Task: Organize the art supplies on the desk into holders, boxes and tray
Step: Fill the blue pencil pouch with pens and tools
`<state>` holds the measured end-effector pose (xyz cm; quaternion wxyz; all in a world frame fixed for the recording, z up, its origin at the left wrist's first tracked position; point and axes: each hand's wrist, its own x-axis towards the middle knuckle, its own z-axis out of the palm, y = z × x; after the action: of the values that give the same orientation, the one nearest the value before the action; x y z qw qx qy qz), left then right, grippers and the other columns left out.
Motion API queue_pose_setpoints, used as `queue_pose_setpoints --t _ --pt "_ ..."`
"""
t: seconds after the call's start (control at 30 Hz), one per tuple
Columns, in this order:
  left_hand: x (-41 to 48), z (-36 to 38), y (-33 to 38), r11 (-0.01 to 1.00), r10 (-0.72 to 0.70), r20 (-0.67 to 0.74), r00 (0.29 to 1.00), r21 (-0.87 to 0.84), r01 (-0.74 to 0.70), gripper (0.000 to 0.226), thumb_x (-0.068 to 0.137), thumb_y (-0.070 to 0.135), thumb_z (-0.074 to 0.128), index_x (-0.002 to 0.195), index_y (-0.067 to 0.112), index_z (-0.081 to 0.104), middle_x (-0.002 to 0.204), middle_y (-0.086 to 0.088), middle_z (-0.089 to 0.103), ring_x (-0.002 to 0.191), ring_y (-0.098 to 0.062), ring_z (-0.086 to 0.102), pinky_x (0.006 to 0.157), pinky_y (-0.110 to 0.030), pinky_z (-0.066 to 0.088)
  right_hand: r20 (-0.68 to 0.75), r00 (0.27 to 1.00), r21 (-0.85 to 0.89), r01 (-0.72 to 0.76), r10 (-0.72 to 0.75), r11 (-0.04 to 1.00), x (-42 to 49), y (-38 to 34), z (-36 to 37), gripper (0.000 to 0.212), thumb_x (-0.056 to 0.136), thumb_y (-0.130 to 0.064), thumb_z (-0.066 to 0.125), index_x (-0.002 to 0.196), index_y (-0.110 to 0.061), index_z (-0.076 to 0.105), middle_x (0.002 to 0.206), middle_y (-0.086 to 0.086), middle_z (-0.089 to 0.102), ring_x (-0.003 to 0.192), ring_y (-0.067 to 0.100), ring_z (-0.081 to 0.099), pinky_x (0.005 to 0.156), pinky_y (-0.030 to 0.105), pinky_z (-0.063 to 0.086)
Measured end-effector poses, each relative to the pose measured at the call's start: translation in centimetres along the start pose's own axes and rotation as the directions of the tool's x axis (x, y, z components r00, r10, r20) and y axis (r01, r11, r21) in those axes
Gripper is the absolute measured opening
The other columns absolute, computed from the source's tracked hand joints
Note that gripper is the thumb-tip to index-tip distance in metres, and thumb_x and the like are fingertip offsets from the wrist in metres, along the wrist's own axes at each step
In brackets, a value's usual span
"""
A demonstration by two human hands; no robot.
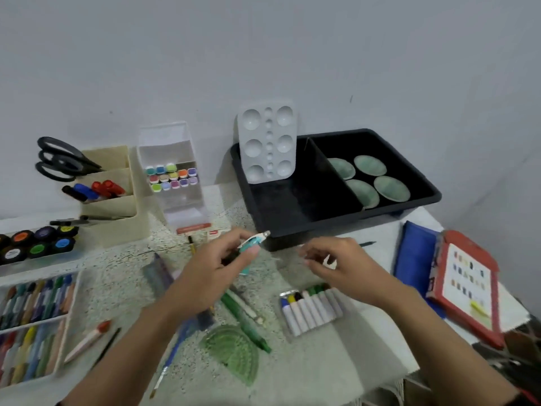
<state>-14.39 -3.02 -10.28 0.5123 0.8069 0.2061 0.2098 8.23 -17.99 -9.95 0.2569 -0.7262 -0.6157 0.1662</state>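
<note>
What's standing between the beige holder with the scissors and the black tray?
In the head view, a clear marker box showing rows of coloured caps stands between the beige holder and the black tray.

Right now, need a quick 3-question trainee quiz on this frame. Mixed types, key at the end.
1. True or false: the white palette leans in the same compartment of the black tray as the green dishes.
2. What does the left hand hold? A) a stapler B) a teal paint tube C) a glue bottle
3. Fill in: the tray's right compartment holds ___ green dishes.
Key: 1 false; 2 B; 3 four.
</note>
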Motion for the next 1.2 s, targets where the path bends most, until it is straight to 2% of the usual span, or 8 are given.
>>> queue_pose_setpoints --t 0.13,0.37,0.53,0.73,0.9,1.0,1.1,1.2 --pt "1.7 5.5 2.0 0.979 0.051 0.052 0.997 0.195 -0.060 0.011 0.098 0.040 0.060 0.098 0.030 0.064 0.075 0.002 0.062 0.063 -0.020 0.057 0.059 -0.039 0.043 0.033 0.999 -0.102 0.026 -0.023 0.994 -1.9 5.4 -4.6 0.008 0.095 -0.020 0.065 0.102 -0.022 0.070 0.087 -0.017 0.066 0.083 0.008 0.061 0.070 0.017 0.046" --pt "5.2 15.0 4.1 0.939 -0.069 0.057 0.996 0.341 0.046 0.017 0.098 0.043 0.060 0.085 0.031 0.060 0.074 0.009 0.063 0.068 -0.010 0.058 0.064 -0.038 0.048 -0.011 0.998 -0.132 0.054 -0.056 0.990 -5.0 13.4 -8.9 0.009 0.094 -0.016 0.066 0.099 -0.022 0.071 0.088 -0.011 0.069 0.078 0.008 0.062 0.074 0.026 0.051" --pt "8.1 21.6 5.6 0.877 -0.210 0.031 0.977 0.448 0.174 0.033 0.088 0.060 0.063 0.082 0.027 0.062 0.074 0.007 0.064 0.069 -0.008 0.059 0.068 -0.038 0.052 -0.214 0.975 -0.183 0.022 -0.062 0.983 -7.5 18.1 -10.1 0.008 0.095 -0.022 0.066 0.100 -0.023 0.072 0.095 -0.015 0.068 0.088 0.008 0.060 0.080 0.034 0.051" --pt "9.6 26.5 6.5 0.705 -0.292 0.032 0.956 0.683 0.192 0.050 0.074 0.078 0.063 0.095 0.032 0.063 0.091 0.012 0.054 0.086 -0.011 0.054 0.075 -0.035 0.051 -0.174 0.983 -0.211 0.023 -0.060 0.977 -7.8 21.1 -8.7 0.031 0.099 -0.049 0.044 0.099 -0.030 0.068 0.094 -0.019 0.066 0.088 0.002 0.055 0.084 0.037 0.043" --pt "10.2 27.3 6.8 0.679 -0.248 0.038 0.968 0.719 0.146 0.030 0.087 0.058 0.065 0.097 0.030 0.063 0.095 0.009 0.053 0.087 -0.012 0.053 0.072 -0.031 0.046 -0.178 0.981 -0.189 0.044 -0.078 0.981 -7.8 21.6 -7.5 0.043 0.103 -0.050 0.037 0.092 -0.026 0.071 0.081 -0.013 0.069 0.071 0.006 0.056 0.081 0.027 0.037" --pt "10.4 27.4 7.0 0.700 -0.224 0.017 0.975 0.698 0.149 0.021 0.092 0.048 0.062 0.100 0.029 0.063 0.097 0.009 0.054 0.088 -0.011 0.054 0.070 -0.029 0.044 -0.203 0.977 -0.140 0.036 -0.064 0.989 -7.7 21.6 -7.5 0.046 0.101 -0.054 0.036 0.083 -0.026 0.067 0.068 -0.014 0.062 0.063 0.007 0.052 0.077 0.013 0.032" --pt "10.6 25.8 7.2 0.772 -0.181 -0.003 0.984 0.619 0.144 0.013 0.093 0.041 0.059 0.092 0.029 0.055 0.092 0.010 0.053 0.084 -0.010 0.053 0.073 -0.032 0.048 -0.287 0.956 -0.063 0.037 -0.053 0.997 -7.0 21.1 -7.8 0.041 0.100 -0.049 0.043 0.074 -0.024 0.062 0.061 -0.015 0.054 0.059 0.009 0.049 0.065 0.014 0.033" --pt "10.2 22.2 7.7 0.820 -0.142 0.020 0.990 0.563 0.106 0.014 0.094 0.036 0.062 0.092 0.028 0.052 0.088 0.014 0.057 0.082 -0.005 0.053 0.074 -0.031 0.047 -0.369 0.928 0.021 0.074 -0.061 0.997 -6.1 20.5 -7.5 0.040 0.101 -0.044 0.047 0.072 -0.020 0.058 0.060 -0.011 0.053 0.057 0.013 0.049 0.061 0.015 0.034"
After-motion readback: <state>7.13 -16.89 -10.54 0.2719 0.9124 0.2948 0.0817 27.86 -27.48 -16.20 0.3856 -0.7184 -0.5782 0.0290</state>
